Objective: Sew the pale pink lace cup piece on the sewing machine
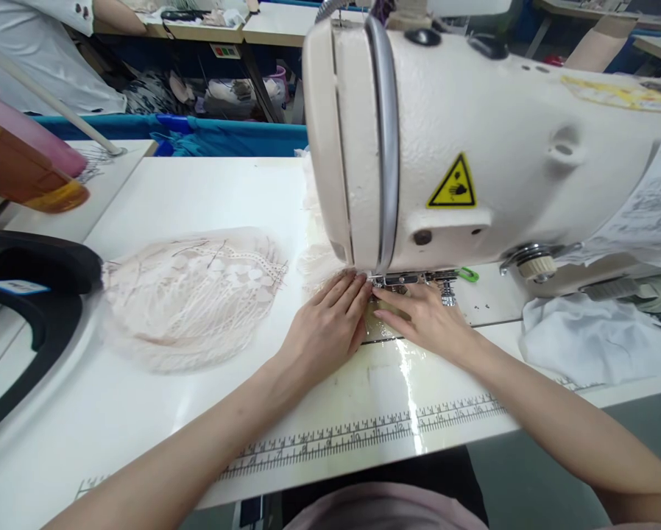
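Observation:
A white sewing machine (474, 147) stands over the table, its head above both of my hands. My left hand (330, 316) lies flat, fingers stretched forward beside the needle area, at the edge of pale lace fabric (316, 261) that runs back behind the machine head. Close to its fingertips, my right hand (422, 313) reaches in from the right with fingers apart, next to the metal presser parts (400, 279). Whatever cloth lies under the fingertips is mostly hidden. To the left, an oval pile of pale lace pieces (198, 294) rests on the white tabletop (220, 412).
A black curved object (43, 258) is at the left edge, below a bottle of amber liquid (32, 165). White cloth (595, 335) lies at the right. A ruler strip (358, 438) follows the front edge. Behind a blue cloth trough (236, 136), another person's arm (118, 15) shows.

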### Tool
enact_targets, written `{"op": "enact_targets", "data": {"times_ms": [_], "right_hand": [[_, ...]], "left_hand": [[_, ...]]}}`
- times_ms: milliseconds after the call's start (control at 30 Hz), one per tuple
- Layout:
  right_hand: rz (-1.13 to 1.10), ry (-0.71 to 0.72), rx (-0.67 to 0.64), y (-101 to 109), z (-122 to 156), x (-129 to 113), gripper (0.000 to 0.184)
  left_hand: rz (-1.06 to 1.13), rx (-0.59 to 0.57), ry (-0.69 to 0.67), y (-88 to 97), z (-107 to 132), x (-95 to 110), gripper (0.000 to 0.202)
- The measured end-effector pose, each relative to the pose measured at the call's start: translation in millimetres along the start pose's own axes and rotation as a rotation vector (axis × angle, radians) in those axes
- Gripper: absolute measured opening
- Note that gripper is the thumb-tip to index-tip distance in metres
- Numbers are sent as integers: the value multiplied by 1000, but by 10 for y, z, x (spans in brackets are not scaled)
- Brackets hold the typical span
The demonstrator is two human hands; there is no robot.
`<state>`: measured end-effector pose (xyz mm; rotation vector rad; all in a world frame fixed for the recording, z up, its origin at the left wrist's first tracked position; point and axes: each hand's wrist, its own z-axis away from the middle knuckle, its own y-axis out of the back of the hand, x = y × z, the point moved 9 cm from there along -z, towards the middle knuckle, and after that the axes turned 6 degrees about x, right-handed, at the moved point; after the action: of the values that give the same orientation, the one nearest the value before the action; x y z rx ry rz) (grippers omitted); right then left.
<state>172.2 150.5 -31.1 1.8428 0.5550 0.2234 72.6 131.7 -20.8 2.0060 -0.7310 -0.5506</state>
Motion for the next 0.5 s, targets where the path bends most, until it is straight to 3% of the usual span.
{"op": "enact_targets", "data": {"times_ms": [300, 500], "right_hand": [[-84, 46, 195, 60, -37, 76, 33], [-210, -62, 174, 42, -76, 237, 29]], "left_hand": [[17, 4, 27, 15, -20, -36, 40], [6, -24, 74, -3, -4, -35, 41]]}}
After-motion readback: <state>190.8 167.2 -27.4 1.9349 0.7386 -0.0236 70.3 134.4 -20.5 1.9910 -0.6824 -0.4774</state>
